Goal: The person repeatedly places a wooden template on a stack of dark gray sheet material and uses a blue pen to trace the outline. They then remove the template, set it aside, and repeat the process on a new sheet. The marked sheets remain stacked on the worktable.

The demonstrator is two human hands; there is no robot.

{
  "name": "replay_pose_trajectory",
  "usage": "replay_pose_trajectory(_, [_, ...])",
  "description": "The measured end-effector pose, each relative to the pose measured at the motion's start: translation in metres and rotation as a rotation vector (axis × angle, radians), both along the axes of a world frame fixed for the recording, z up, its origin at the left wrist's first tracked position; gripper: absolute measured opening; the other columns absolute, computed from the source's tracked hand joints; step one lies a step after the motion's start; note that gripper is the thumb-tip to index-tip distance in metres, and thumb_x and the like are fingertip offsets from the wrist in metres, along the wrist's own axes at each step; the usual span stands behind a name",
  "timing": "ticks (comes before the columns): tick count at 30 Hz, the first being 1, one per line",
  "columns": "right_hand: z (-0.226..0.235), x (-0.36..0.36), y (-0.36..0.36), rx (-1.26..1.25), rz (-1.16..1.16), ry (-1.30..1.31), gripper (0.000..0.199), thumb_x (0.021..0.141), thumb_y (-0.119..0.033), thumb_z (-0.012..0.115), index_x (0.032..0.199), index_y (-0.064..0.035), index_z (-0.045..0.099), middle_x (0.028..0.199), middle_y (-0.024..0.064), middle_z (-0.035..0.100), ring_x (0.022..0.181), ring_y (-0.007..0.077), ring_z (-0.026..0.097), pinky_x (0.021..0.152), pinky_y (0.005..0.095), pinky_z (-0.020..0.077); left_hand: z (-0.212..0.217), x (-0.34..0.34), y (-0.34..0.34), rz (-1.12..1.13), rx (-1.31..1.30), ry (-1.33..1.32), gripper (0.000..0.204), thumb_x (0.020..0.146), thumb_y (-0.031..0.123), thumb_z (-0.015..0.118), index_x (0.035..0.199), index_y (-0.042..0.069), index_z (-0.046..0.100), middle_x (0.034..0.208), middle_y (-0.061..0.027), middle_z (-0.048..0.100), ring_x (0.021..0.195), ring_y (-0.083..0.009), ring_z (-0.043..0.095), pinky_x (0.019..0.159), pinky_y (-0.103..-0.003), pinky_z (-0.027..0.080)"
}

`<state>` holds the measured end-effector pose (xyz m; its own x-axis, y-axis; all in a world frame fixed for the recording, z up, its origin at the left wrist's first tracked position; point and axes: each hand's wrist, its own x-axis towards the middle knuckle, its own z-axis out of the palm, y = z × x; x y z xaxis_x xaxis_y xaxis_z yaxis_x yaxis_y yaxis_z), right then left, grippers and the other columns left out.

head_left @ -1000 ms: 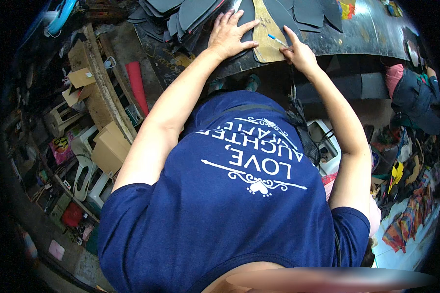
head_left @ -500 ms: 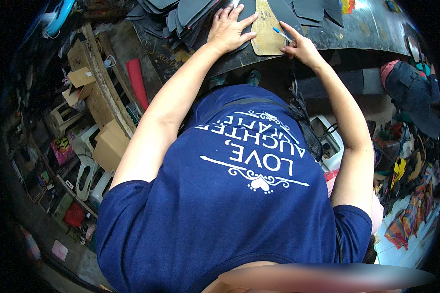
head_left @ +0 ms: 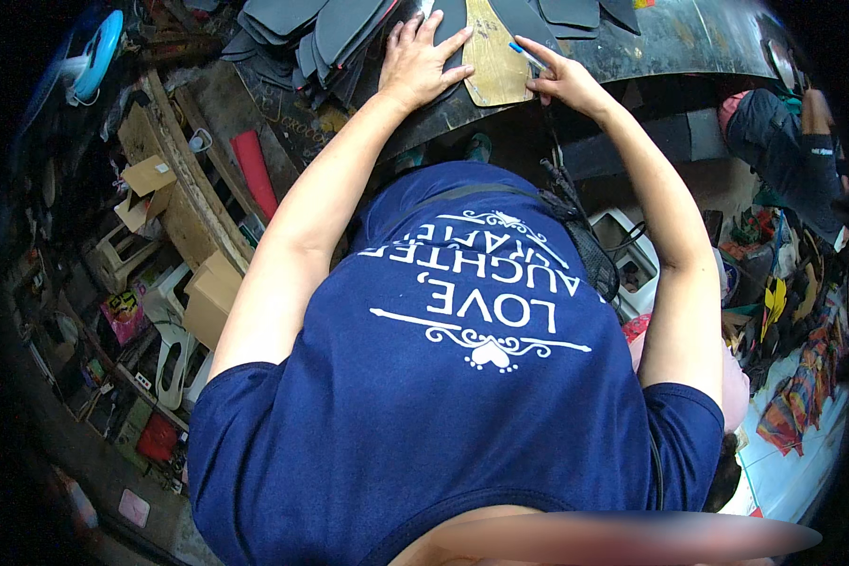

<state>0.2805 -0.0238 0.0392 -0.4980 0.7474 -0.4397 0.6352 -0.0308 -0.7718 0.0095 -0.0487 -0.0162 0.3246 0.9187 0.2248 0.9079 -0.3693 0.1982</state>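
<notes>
A tan, paddle-shaped flat template (head_left: 496, 61) lies on dark grey sheet material at the near edge of a dark table (head_left: 670, 61). Spread flat, my left hand (head_left: 421, 64) presses on the sheet, its thumb and index finger reaching the template's left edge. At the template's right edge, my right hand (head_left: 570, 83) pinches a white pen with a blue end (head_left: 526, 55). The pen's lower part is hidden by my fingers. Beside my left hand are stacked dark grey cut pieces (head_left: 335, 33); more cut pieces (head_left: 571, 14) lie beyond the right hand.
A red roll (head_left: 255, 174), a wooden bench (head_left: 193, 193), cardboard boxes (head_left: 215, 297) and plastic chairs (head_left: 165, 330) crowd the left. A white stool (head_left: 627, 255) stands under my right arm. Another person in dark clothing (head_left: 778, 141) is at the right, near piled scraps and cloth (head_left: 807, 377).
The whole view has shifted slightly, so the table things appear further left. Both hands stay at the template, and the pen remains in my right hand. The person at the right has shifted an arm.
</notes>
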Motion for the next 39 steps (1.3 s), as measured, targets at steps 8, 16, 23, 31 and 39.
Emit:
replay_pose_trajectory(8, [0.0,0.001,0.001,-0.017,0.001,-0.002,0.076,0.087,-0.008,0.067,0.151,-0.0321,0.033,0.069,-0.0001,0.057,0.06,0.0077,0.054,0.063,0.0262,0.0498,0.003,0.001,-0.002,0.005,-0.034,-0.006,0.062,0.083,0.069,0.053,0.14,0.044,0.047,0.151,-0.0127,0.035,0.139,-0.0364,0.028,0.114,-0.054,0.02])
replay_pose_trajectory(16, [-0.001,0.002,0.001,0.048,0.024,-0.04,0.079,0.083,-0.007,0.068,0.151,-0.0274,0.032,0.067,0.0055,0.061,0.057,0.0122,0.059,0.059,0.0302,0.0514,0.006,0.0,-0.001,-0.024,-0.04,-0.036,0.06,0.084,0.063,0.057,0.139,0.042,0.048,0.151,-0.0154,0.035,0.139,-0.0384,0.029,0.113,-0.055,0.02])
replay_pose_trajectory(23, [0.009,-0.003,0.001,0.004,-0.01,-0.064,0.087,0.08,-0.002,0.066,0.153,-0.0289,0.027,0.063,0.0073,0.061,0.058,0.0164,0.061,0.062,0.0343,0.051,0.021,0.001,-0.002,-0.017,-0.14,-0.079,0.066,0.082,0.059,0.062,0.142,0.036,0.047,0.15,-0.0172,0.035,0.14,-0.0384,0.028,0.114,-0.054,0.021])
replay_pose_trajectory(31, [0.015,-0.005,0.001,-0.087,-0.021,-0.048,0.084,0.083,-0.001,0.067,0.153,-0.0284,0.029,0.064,-0.0004,0.054,0.058,0.0083,0.054,0.059,0.0268,0.047,0.025,0.001,-0.004,-0.029,-0.164,-0.086,0.062,0.083,0.058,0.061,0.141,0.042,0.046,0.15,-0.0174,0.033,0.14,-0.0393,0.026,0.114,-0.056,0.02])
replay_pose_trajectory(39, [0.013,-0.005,0.002,-0.102,-0.026,-0.038,0.084,0.084,-0.001,0.066,0.153,-0.0279,0.029,0.064,-0.0003,0.055,0.058,0.0081,0.054,0.059,0.0271,0.0477,0.025,0.003,-0.005,-0.021,-0.177,-0.055,0.059,0.086,0.055,0.058,0.142,0.043,0.043,0.152,-0.0167,0.029,0.142,-0.0387,0.022,0.114,-0.056,0.017])
